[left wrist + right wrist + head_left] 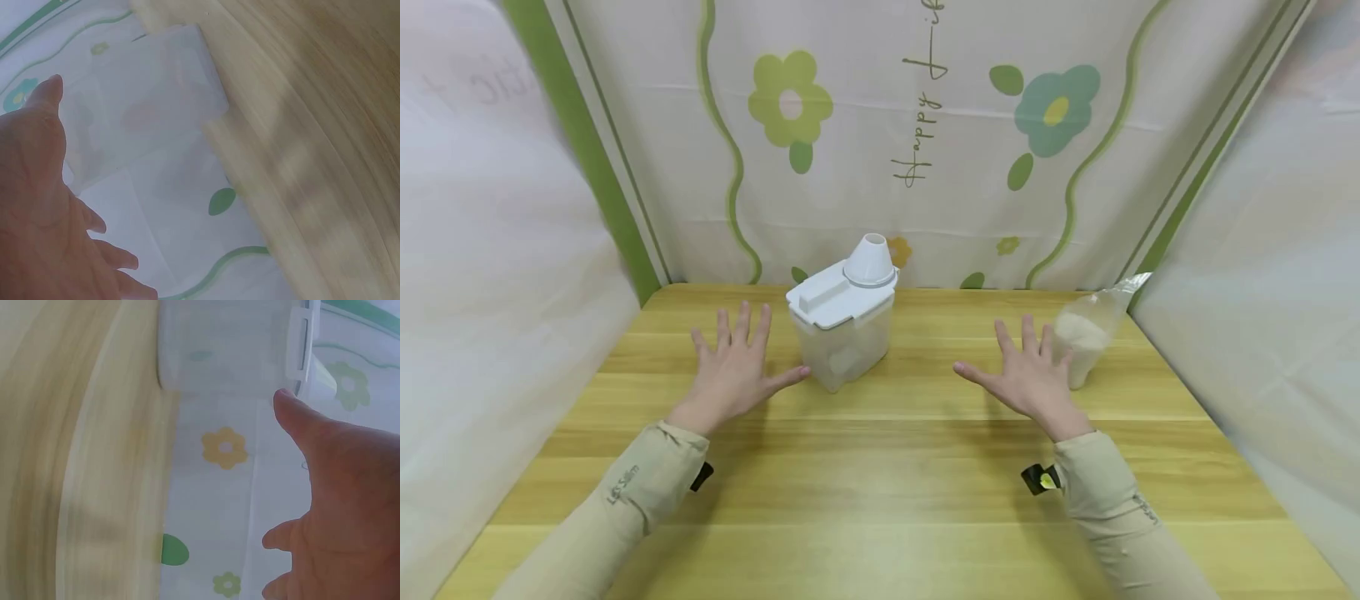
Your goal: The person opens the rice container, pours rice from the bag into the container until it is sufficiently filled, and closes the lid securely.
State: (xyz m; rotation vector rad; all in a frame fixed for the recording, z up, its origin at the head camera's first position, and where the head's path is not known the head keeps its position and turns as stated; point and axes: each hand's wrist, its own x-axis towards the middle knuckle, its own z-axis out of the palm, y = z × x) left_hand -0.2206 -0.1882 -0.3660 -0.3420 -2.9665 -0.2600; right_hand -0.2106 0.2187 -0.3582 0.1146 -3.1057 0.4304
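A translucent storage container [844, 337] with a white lid and a cone-shaped white spout cap stands upright at the back of the table, left of centre. My left hand [730, 375] is spread above the table just left of it, the thumb tip close to its lower side; whether they touch I cannot tell. Spread too, my right hand [1028, 375] is held over the table on the other side. Just beyond its little finger stands a clear plastic bag [1081, 337] with white grainy contents, partly hidden by that hand. Neither hand holds anything.
The wooden table [880, 492] reaches back to a patterned cloth curtain [880, 108] with flowers and lettering. Pale cloth walls [497, 275] close off the left and right sides. The bag's twisted top leans toward the right back corner.
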